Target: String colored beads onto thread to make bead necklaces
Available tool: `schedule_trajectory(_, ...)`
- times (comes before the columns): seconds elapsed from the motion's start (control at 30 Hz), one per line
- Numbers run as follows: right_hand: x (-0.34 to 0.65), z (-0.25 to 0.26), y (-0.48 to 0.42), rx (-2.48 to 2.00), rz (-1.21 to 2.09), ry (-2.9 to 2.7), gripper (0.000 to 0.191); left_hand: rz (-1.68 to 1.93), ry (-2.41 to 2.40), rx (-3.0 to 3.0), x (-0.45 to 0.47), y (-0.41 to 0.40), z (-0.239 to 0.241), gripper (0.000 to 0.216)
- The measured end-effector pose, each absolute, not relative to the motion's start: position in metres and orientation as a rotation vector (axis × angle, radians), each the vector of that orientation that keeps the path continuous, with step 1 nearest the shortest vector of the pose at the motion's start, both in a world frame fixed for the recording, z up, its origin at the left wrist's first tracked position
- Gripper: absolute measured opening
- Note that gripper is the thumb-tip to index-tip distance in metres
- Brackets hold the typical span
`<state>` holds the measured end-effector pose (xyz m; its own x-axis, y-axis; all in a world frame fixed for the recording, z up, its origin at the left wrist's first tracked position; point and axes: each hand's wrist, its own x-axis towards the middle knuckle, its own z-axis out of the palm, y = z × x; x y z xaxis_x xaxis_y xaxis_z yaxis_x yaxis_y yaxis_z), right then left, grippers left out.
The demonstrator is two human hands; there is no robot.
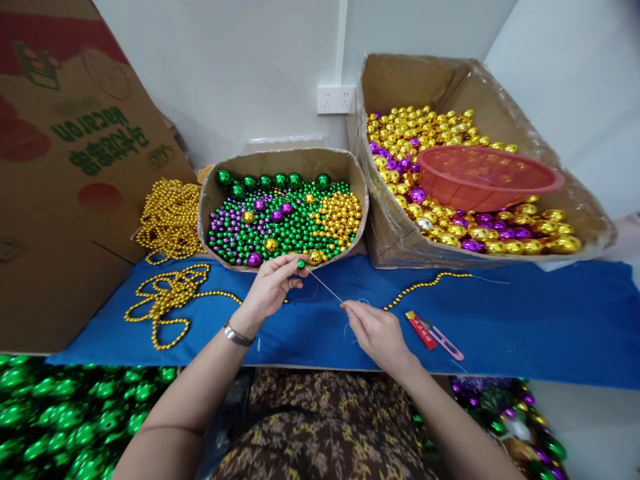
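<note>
My left hand (273,287) pinches a small green bead (301,265) at the front rim of a cardboard box (205,200) holding green, purple and gold beads. The bead sits at the tip of a thin needle (325,285). My right hand (377,332) pinches the needle's other end over the blue cloth (525,320). A gold bead strand (425,285) trails from the right hand toward the right. A silver bracelet is on my left wrist.
A larger box (400,233) at the right holds gold and purple balls and a red basin (487,177). Gold bead strands (170,293) lie at the left. A red thread snip (433,333) lies by my right hand. Large cardboard (60,200) leans left. Green bead piles (65,413) lie below.
</note>
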<state>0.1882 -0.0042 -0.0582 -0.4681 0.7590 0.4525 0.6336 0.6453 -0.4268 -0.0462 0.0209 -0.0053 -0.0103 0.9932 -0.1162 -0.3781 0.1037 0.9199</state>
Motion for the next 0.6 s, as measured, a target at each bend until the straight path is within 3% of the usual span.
schedule_trajectory(0.23, 0.187, -0.059, -0.004, -1.119, 0.095, -2.311, 0.03, 1.299, 1.11, 1.094, -0.044, 0.016, -0.008, 0.025)
schedule_trajectory(0.4, 0.189, -0.062, 0.0, -1.147, 0.026, -2.278, 0.028, 1.256, 1.221, 1.419, -0.041, 0.025, -0.001, 0.04)
schedule_trajectory(0.5, 0.192, -0.064, 0.005, -1.17, 0.062, -2.219, 0.031, 1.249, 1.316, 1.677, -0.045, 0.052, -0.001, 0.035)
schedule_trajectory(0.6, 0.195, -0.064, 0.008, -1.207, 0.029, -2.192, 0.032, 0.997, 1.288, 1.95, -0.05, 0.081, -0.006, 0.025)
